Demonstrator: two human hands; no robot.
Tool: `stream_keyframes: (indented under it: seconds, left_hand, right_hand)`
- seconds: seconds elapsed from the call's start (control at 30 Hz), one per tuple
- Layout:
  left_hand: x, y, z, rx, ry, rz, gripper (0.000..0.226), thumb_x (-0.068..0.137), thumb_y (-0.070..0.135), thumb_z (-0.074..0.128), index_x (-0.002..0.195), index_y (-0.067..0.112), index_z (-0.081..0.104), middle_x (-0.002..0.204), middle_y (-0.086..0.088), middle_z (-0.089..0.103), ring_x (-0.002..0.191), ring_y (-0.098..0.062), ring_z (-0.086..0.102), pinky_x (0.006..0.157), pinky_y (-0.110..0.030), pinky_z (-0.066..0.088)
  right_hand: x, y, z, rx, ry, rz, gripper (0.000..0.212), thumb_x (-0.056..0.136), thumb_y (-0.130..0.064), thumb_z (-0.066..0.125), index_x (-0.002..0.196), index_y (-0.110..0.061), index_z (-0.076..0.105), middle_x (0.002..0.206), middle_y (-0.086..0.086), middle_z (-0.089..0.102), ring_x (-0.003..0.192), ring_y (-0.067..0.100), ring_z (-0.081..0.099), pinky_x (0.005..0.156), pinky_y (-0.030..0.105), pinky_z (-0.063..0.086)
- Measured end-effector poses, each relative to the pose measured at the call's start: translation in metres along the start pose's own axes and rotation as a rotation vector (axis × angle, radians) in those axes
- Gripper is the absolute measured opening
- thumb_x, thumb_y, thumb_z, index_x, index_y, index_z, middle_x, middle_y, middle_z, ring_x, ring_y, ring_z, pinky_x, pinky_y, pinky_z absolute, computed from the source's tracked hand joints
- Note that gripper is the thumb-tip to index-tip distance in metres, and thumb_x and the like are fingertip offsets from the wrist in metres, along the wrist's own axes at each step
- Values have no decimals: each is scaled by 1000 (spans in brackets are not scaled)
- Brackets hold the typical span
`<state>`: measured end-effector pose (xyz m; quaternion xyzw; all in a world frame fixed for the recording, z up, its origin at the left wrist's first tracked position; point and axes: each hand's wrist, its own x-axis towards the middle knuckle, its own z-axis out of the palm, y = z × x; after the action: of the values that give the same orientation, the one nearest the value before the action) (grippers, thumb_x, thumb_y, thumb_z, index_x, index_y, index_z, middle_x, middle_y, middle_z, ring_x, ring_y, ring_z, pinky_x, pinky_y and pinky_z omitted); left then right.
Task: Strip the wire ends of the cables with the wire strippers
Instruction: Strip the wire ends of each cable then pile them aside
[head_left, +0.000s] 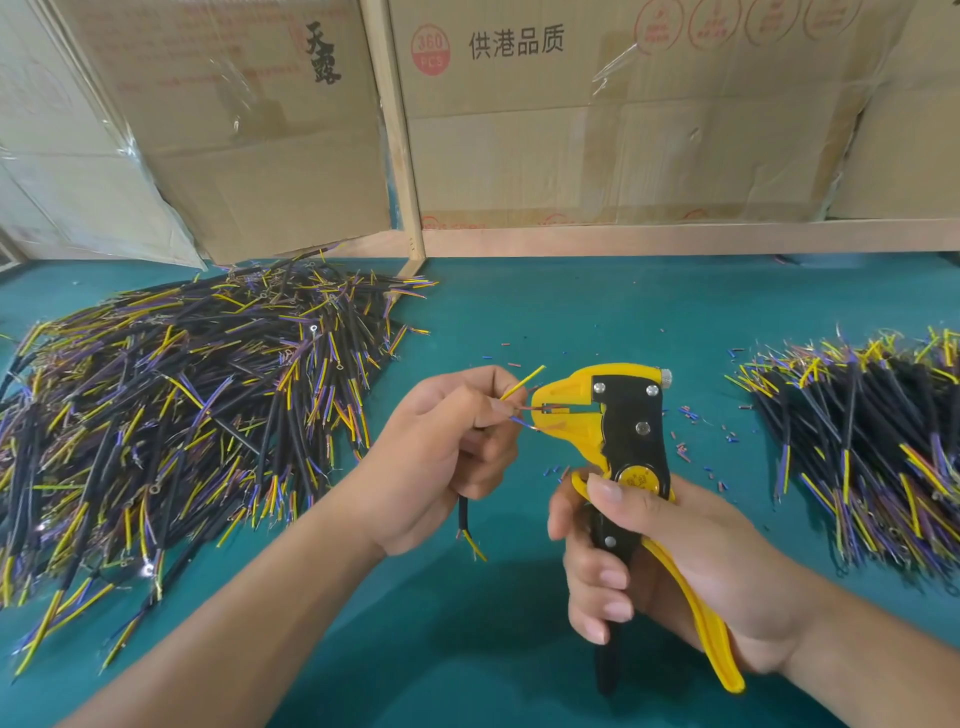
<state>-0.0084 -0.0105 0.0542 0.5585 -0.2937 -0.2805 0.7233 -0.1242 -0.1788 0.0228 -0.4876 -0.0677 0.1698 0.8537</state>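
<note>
Left hand (441, 457) pinches cable (464, 512) at frame centre, sheath mostly hidden in fist; brown core sits in wire strippers (618, 441) mouth. Right hand (670, 566) wraps stripper handles, black handle partly hidden by fingers. Pivot sticker unreadable. Cardboard box (597, 114), top centre: "360 PCS", "供港品质".

Teal tabletop (571, 312) beneath a pale wooden frame (400, 156), plastic-wrapped cardboard boxes (597, 130) behind.
</note>
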Motion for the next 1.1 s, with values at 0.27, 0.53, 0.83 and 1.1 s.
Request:
stream_keyframes:
  seconds: [0.27,0.53,0.83,1.1]
  left_hand:
    - [-1,3,0,97,6,-35,13,70,19,57,61,20,47,55,3,23,46,-12,15,46,-23,10]
    - [0,3,0,99,33,-28,16,74,14,53,59,21,49,53,8,24,44,-10,16,44,-19,12]
    - [1,7,-9,181,24,-34,12,67,18,60,57,20,54,51,9,25,42,-7,18,41,-15,19]
    - [1,15,-14,232,3,-11,12,65,16,61,55,20,57,47,10,26,41,-8,18,41,-16,20]
  right_hand:
    - [-2,-4,3,3,44,37,45,80,-46,80,89,-4,66,60,6,36,48,20,38,54,35,43]
    - [-1,-7,6,-39,179,64,43,76,-53,77,80,-13,61,52,-2,29,38,12,25,44,21,32]
    - [-3,-12,2,-35,135,72,51,69,-56,86,85,-14,63,56,-1,31,40,12,28,43,21,33]
    - [-3,-13,1,-95,94,71,52,70,-58,84,90,-14,64,58,0,33,43,12,29,44,22,33]
